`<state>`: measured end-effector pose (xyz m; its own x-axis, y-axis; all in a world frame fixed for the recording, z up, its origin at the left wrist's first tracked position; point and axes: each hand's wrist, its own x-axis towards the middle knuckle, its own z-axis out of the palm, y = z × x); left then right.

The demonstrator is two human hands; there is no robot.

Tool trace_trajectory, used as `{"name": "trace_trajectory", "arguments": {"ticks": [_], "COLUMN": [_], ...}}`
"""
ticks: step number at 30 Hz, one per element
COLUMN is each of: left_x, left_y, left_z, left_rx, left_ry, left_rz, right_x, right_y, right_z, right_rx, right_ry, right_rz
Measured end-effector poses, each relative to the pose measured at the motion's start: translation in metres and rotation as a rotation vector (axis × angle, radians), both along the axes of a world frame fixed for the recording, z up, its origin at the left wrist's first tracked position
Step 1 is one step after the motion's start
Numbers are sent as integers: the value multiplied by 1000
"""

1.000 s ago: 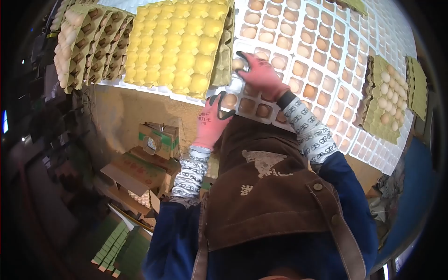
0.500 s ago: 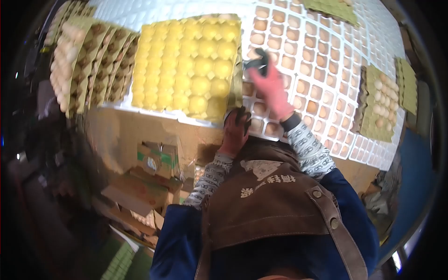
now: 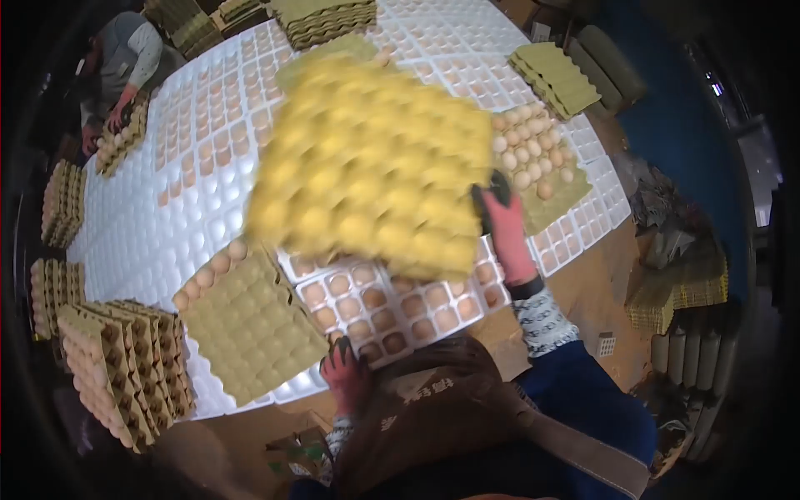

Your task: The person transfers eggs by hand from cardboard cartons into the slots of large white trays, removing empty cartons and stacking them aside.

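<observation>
My right hand, in a pink glove with dark fingertips, grips the right edge of a yellow egg tray. The tray is raised over the table, tilted and blurred by motion. Down at the table's near edge, my left hand is open in the same kind of glove, its fingertips by the corner of a brownish pulp egg tray. A row of eggs shows along that tray's far left side. White plastic trays with eggs in their cells lie between my hands, partly hidden under the yellow tray.
Stacked egg trays stand at the left edge. To the right lie a part-filled egg tray and a stack of pulp trays. Another person handles an egg tray at the far left. More trays sit low on the right.
My right hand has moved right, taken hold of the yellow tray and lifted it off the pulp tray beneath. My left hand stays near the table edge. The view has turned right.
</observation>
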<state>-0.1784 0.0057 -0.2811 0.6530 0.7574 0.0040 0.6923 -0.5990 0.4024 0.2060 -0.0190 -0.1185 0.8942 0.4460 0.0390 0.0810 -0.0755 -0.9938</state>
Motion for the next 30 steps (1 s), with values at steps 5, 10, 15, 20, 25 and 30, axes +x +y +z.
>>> {"name": "trace_trajectory", "arguments": {"ticks": [5,10,15,20,25,30], "left_x": [18,35,68,73,76,82], "left_y": [-7,-18,-30,-39,-35,-30], "left_z": [29,36,63,78,86,97], "left_rx": [-108,-99,-119,-113,-78,-116], "left_ry": [181,263,309,232,141,111], "left_rz": [80,155,315,491,450,451], "right_x": [244,474,652,603,652,608], "right_y": [-114,-156,-163,-136,-167,-121], "right_z": [5,-7,-61,-94,-180,-171], "right_rx": [-10,-41,-691,-372,-173,-484], "right_ry": [-350,-505,-234,324,-245,-729], "right_rz": [-367,-564,-577,-310,227,177]}}
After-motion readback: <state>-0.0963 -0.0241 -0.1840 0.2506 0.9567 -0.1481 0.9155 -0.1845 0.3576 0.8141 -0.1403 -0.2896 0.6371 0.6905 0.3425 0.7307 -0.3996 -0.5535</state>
